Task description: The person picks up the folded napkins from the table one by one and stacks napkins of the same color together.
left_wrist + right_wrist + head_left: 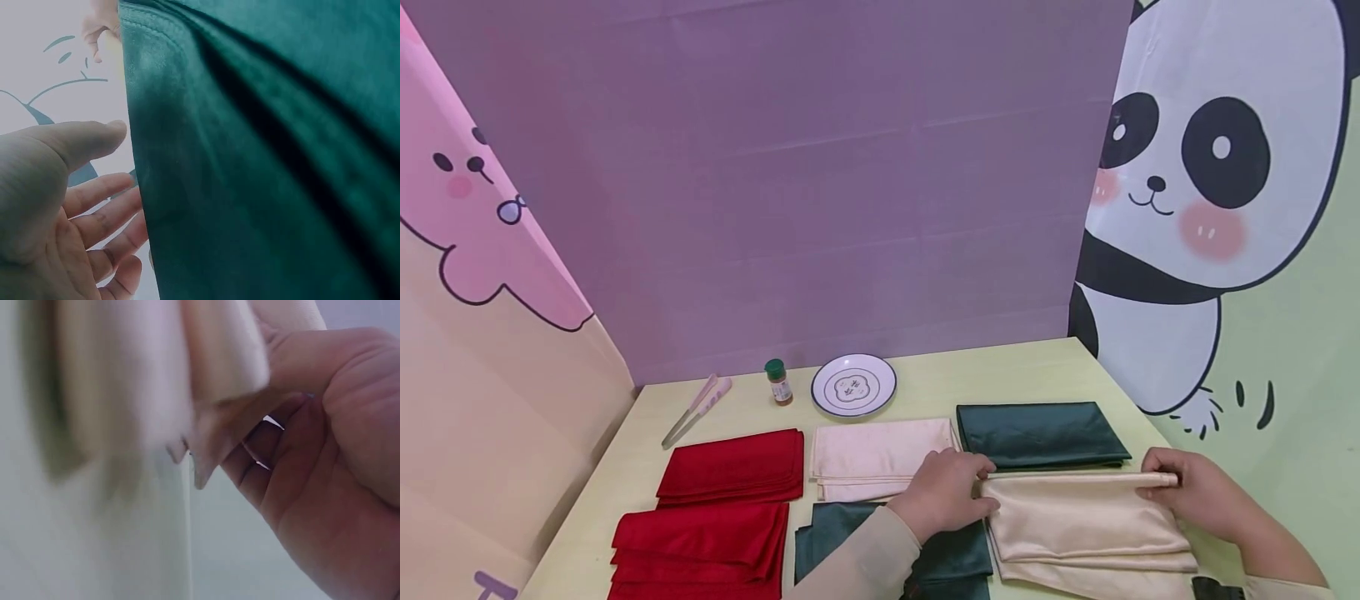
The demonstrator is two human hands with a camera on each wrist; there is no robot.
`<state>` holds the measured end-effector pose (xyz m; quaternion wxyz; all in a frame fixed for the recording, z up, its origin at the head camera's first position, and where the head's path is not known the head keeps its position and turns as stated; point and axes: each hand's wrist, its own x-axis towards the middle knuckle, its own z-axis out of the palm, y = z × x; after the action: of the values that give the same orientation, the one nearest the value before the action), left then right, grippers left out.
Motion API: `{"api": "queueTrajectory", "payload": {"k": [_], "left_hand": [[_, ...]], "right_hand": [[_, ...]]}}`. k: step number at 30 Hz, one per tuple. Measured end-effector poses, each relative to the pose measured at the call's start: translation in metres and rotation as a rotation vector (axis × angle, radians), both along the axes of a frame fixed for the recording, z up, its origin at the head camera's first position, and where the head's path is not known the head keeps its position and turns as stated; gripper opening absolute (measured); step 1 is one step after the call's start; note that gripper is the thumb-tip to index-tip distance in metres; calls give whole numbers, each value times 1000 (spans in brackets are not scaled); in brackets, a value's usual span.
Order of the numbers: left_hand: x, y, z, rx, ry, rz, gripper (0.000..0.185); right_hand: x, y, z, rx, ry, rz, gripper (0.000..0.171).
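Note:
A folded beige satin cloth lies at the front right of the table. My right hand pinches its far right corner between thumb and fingers; in the right wrist view its layered folds hang by the thumb. At the cloth's left edge is my left hand, thumb and fingers parted, fingertips right at the far left corner. Below the left forearm lies a folded dark green cloth, partly hidden by it. This green cloth fills much of the left wrist view, beside the relaxed fingers.
Another dark green folded cloth lies behind the beige one. A pale pink cloth and two red cloths are to the left. Tongs, a green-capped jar and a white plate stand along the back.

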<state>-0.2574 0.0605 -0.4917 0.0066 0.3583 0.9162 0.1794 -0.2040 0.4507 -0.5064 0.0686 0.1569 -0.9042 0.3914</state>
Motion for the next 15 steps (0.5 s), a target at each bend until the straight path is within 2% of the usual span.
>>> {"api": "queueTrajectory", "payload": {"k": [8, 15], "left_hand": [[1, 5, -4, -44, 63, -24, 38], [4, 10, -4, 7, 77, -25, 11]], "right_hand": [[3, 2, 0, -50, 44, -57, 25], [2, 7, -4, -65, 65, -76, 24]]}}
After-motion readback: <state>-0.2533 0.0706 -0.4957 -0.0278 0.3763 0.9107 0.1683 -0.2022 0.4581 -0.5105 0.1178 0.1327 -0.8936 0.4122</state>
